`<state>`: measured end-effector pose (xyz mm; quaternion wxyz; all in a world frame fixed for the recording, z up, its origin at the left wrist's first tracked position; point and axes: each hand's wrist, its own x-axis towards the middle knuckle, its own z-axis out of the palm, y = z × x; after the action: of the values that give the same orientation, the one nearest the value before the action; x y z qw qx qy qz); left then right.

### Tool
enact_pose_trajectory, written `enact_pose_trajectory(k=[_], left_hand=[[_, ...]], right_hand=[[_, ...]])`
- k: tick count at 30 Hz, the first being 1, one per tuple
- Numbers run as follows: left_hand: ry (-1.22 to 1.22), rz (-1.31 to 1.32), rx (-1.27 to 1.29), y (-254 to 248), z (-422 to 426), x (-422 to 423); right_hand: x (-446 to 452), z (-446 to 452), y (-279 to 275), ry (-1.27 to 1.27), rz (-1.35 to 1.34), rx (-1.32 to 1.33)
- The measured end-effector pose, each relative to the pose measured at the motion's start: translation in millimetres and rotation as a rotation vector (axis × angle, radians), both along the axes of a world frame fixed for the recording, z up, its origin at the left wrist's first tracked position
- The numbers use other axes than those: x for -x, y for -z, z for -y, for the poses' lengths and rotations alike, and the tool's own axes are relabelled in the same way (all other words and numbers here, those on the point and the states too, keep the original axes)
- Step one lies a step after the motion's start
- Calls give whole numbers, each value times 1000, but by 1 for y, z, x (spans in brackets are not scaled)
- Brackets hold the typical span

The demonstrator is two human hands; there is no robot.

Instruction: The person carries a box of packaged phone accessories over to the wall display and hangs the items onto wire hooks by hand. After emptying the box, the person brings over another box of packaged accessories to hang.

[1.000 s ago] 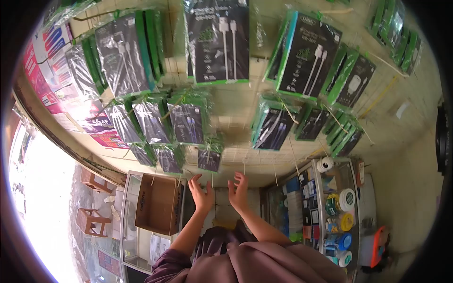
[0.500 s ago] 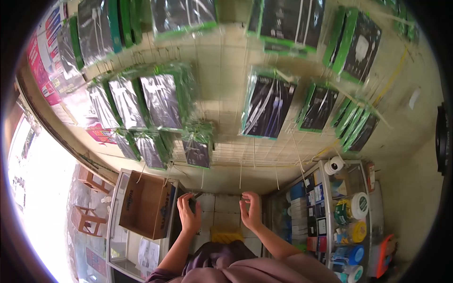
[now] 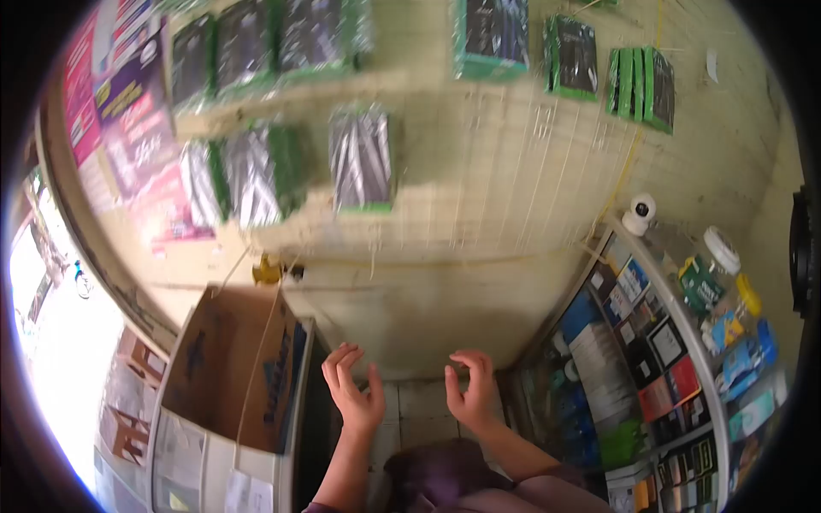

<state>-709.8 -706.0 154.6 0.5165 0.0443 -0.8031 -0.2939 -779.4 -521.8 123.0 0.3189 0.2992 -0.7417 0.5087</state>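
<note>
My left hand (image 3: pixel 355 392) is raised over the floor gap between the two cabinets, fingers apart and slightly curled, with nothing in it. It is nearest to the cardboard box (image 3: pixel 227 359), which sits open on the left glass cabinet (image 3: pixel 175 449). Across from it, my right hand (image 3: pixel 472 392) hangs in the air with thumb and fingers spread, also holding nothing. The palms roughly face each other, well apart. Neither hand touches any object.
On the right, a glass display cabinet (image 3: pixel 676 321) holds small boxes, with a white camera (image 3: pixel 639 214) and several jars on top. Packaged accessories (image 3: pixel 362 158) hang on a wire grid ahead. A yellow object (image 3: pixel 267 269) is behind the box. Wooden stools (image 3: pixel 128 434) stand far left.
The view has tilted and come closer to the wall, so the hanging packets sit higher and both cabinets look larger. Both hands stay raised; their fingers have spread a little.
</note>
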Motion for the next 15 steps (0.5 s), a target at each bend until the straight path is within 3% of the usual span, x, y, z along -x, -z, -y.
enact_pose_trajectory(k=[2,5,11,15], left_hand=[[-38,6,-11,25,3,-48],[-126,32,-13,22,8,-114],[-290,87,31,-37,44,-242],[-405,96,-184,-37,116,-287]], right_hand=[[-37,17,30,-20,-15,17],[-86,39,46,-128,37,63],[-162,86,-2,-258,76,-11],[-186,133,-26,-335,201,-64]])
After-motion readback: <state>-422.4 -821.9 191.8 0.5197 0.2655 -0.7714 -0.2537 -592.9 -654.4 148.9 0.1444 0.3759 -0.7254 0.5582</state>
